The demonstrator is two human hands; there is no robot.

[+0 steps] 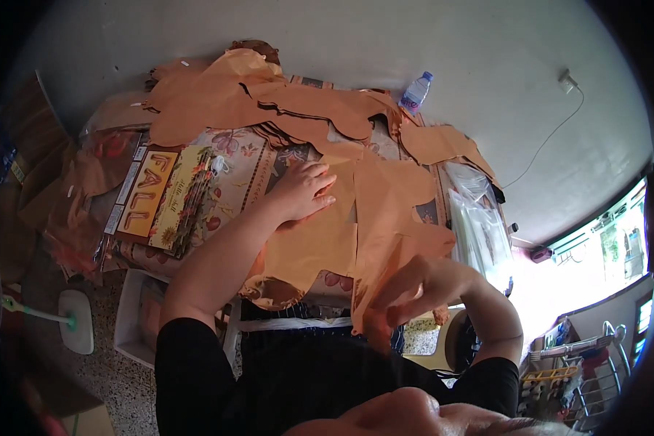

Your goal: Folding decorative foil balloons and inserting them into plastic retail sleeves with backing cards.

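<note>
Resting palm-down and loosely spread with left hand (303, 192) on copper foil (305, 251), laid across patterned tabletop (232, 174); placed at near foil edge with right hand (410, 287), blurred, cannot tell whether gripping

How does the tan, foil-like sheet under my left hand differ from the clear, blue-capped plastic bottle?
The tan, foil-like sheet is opaque, while the clear, blue-capped plastic bottle is see-through. The sheet is thin and spread out; the bottle is rounded. Your left hand rests on the sheet; no hand touches the bottle.
</note>
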